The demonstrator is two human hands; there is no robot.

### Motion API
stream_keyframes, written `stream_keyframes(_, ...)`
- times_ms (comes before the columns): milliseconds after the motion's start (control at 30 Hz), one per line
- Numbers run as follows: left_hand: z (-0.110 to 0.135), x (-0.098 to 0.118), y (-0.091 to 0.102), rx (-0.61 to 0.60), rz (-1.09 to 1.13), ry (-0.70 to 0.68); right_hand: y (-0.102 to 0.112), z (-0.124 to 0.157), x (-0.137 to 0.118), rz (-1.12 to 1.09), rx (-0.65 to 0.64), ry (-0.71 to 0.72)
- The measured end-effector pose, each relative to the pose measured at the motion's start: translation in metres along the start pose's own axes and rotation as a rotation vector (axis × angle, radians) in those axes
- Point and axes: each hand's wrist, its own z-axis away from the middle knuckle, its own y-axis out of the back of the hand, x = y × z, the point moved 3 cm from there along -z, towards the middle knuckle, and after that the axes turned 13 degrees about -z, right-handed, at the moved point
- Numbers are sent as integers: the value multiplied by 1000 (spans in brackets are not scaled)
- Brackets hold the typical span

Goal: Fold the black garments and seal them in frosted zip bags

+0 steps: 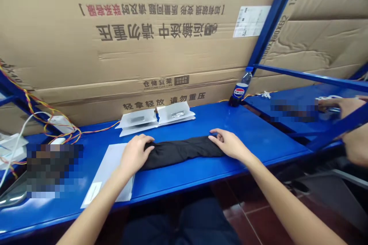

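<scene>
A long folded strip of black cloth [181, 151] lies crosswise on the blue table. My left hand [138, 152] grips its left end, with the thumb and fingers closed over the edge. At the right end, my right hand [228, 143] pinches the cloth between thumb and fingers. A flat frosted plastic bag [103, 164] with a white label rests under my left forearm, partly hidden by it. What kind of garment or cloth the black strip is, I cannot tell.
Behind the cloth stand two frosted packets [139, 119] in a row. A cola bottle [240, 86] is near the blue post. Cables and a white adapter [61, 123] lie at the left. Cardboard [161, 57] walls the back. Another person's arm [353, 122] reaches in at the right.
</scene>
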Motion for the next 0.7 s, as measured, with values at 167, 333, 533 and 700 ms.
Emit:
stream_keyframes(167,39,19,-14,158,-33,-159,-12,15,1,-18,97,50)
stream_keyframes(333,69,39,-13,203,43,-211,0,13,0,-234,24,-145)
stream_keyframes(533,76,59,-7,258,189,-246,53,-17,1,-290,40,-375)
stream_keyframes(700,72,58,-25,216,218,-211,41,-13,-35,-98,178,-224)
